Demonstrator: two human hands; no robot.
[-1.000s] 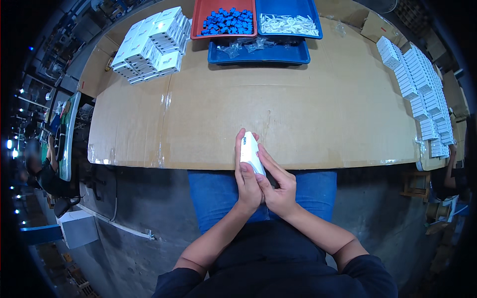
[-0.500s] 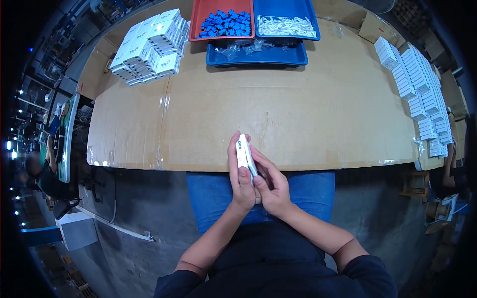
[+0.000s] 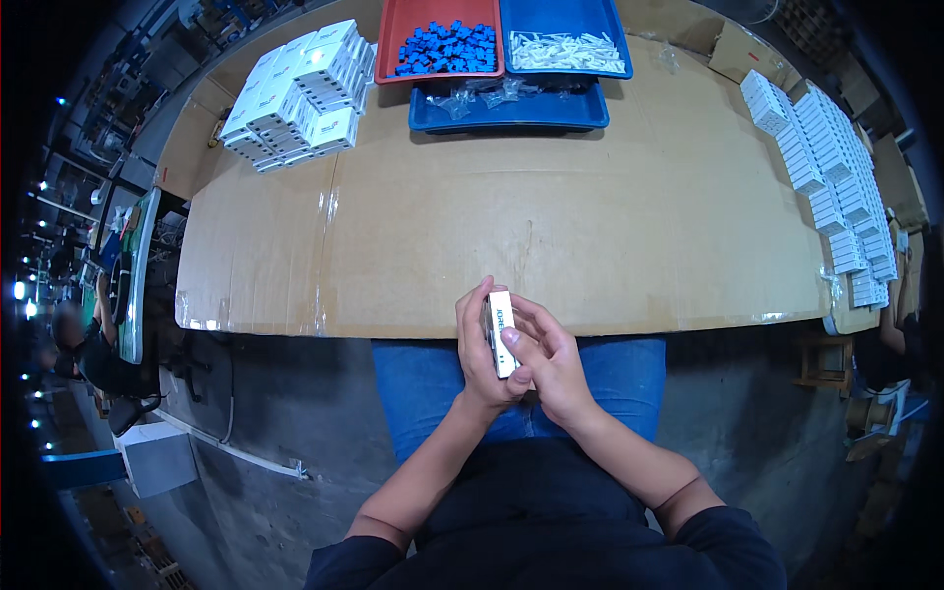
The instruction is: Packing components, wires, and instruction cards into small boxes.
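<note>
A slim white box (image 3: 500, 313) with dark print on its narrow face is held just over the table's near edge. My left hand (image 3: 478, 356) is closed along its left side, with fingers pointing away from me. From the right, my right hand (image 3: 553, 366) wraps round it, thumb laid on the printed face. The fingers behind the box are partly hidden.
The cardboard-covered table (image 3: 423, 236) carries stacked white boxes (image 3: 295, 84) at far left and more (image 3: 831, 187) along the right. At the back, a red tray (image 3: 388, 44) holds blue pieces, a blue tray (image 3: 619, 34) white sticks. Another blue tray (image 3: 551, 120) holds clear plastic.
The box has turned in my hands and come slightly nearer, so its printed face shows more fully. My right thumb has moved onto that face; my left thumb has shifted lower.
</note>
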